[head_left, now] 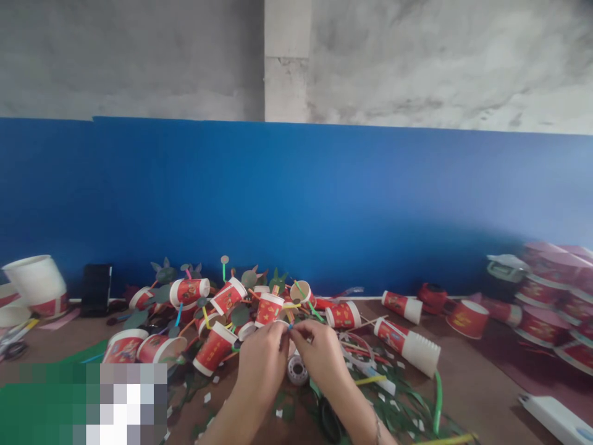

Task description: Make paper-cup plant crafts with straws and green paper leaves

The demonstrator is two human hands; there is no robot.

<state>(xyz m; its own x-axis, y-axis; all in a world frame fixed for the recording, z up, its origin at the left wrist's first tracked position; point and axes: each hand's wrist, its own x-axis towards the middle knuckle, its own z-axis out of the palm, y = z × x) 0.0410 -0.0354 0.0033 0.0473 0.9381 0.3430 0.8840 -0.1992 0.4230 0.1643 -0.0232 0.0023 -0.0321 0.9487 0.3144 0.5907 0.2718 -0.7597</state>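
Note:
My left hand [262, 361] and my right hand [319, 355] meet fingertip to fingertip low in the middle of the view, both pinched on a small thin piece [290, 329] that I cannot make out. Just below them lies a roll of clear tape [297, 369]. Right behind the hands is a heap of red paper cups [269, 307] with coloured straws and green paper leaves stuck in them. Green paper scraps [393, 402] litter the table under my right wrist.
More red cups lie at the right [406, 346], with stacked red bowls [556, 296] at the far right. A white bucket [39, 281] and a black box [96, 289] stand at the left. A blue wall [296, 198] closes the table's far edge.

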